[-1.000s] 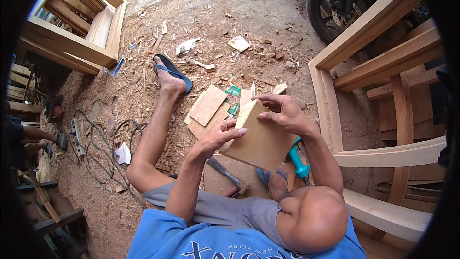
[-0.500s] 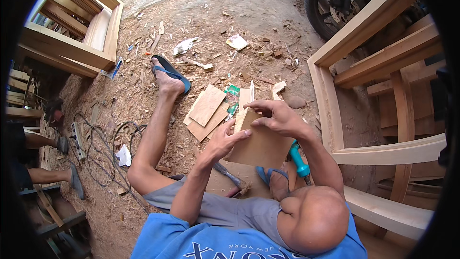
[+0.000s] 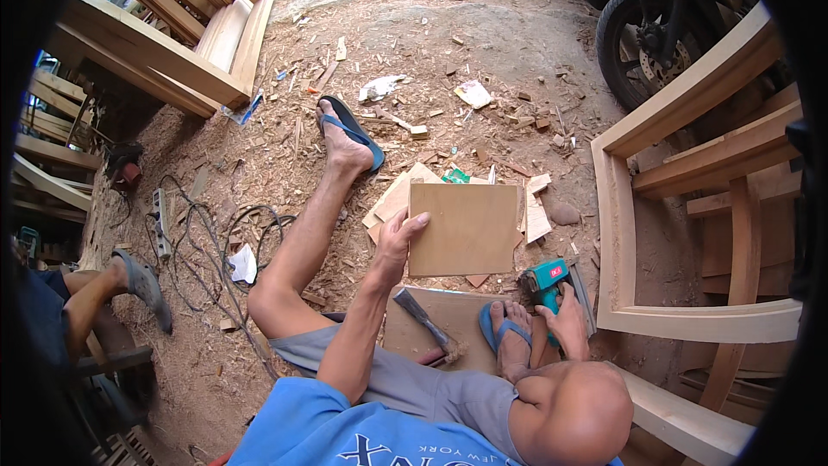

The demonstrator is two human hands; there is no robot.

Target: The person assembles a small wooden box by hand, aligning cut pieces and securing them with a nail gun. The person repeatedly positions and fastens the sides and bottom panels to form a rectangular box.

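My left hand (image 3: 398, 239) grips the left edge of a square, thin brown wooden panel (image 3: 463, 231), thumb on its face. The panel is held up over the ground, its broad face toward me. At the right, my right hand (image 3: 567, 324) is wrapped round the handle of a teal nail gun (image 3: 548, 280) with a dark, long magazine. Between my legs a brown board (image 3: 474, 315) lies on the ground, with a grey metal hammer-like tool (image 3: 418, 315) on it. Partly hidden behind the panel are several thin wooden pieces (image 3: 398, 194).
Wood shavings and offcuts (image 3: 418, 132) litter the ground. Wooden frames (image 3: 614, 242) stand at the right, and another frame (image 3: 155, 47) at the far left. Cables (image 3: 194, 255) and a power strip (image 3: 161, 223) lie left. A motorcycle wheel (image 3: 647, 43) is far right. Another person's leg (image 3: 95, 293) shows at left.
My right hand has let go of the wooden piece and taken hold of the nail gun at the right. The left hand keeps the panel, now turned flat toward me. The view has shifted.
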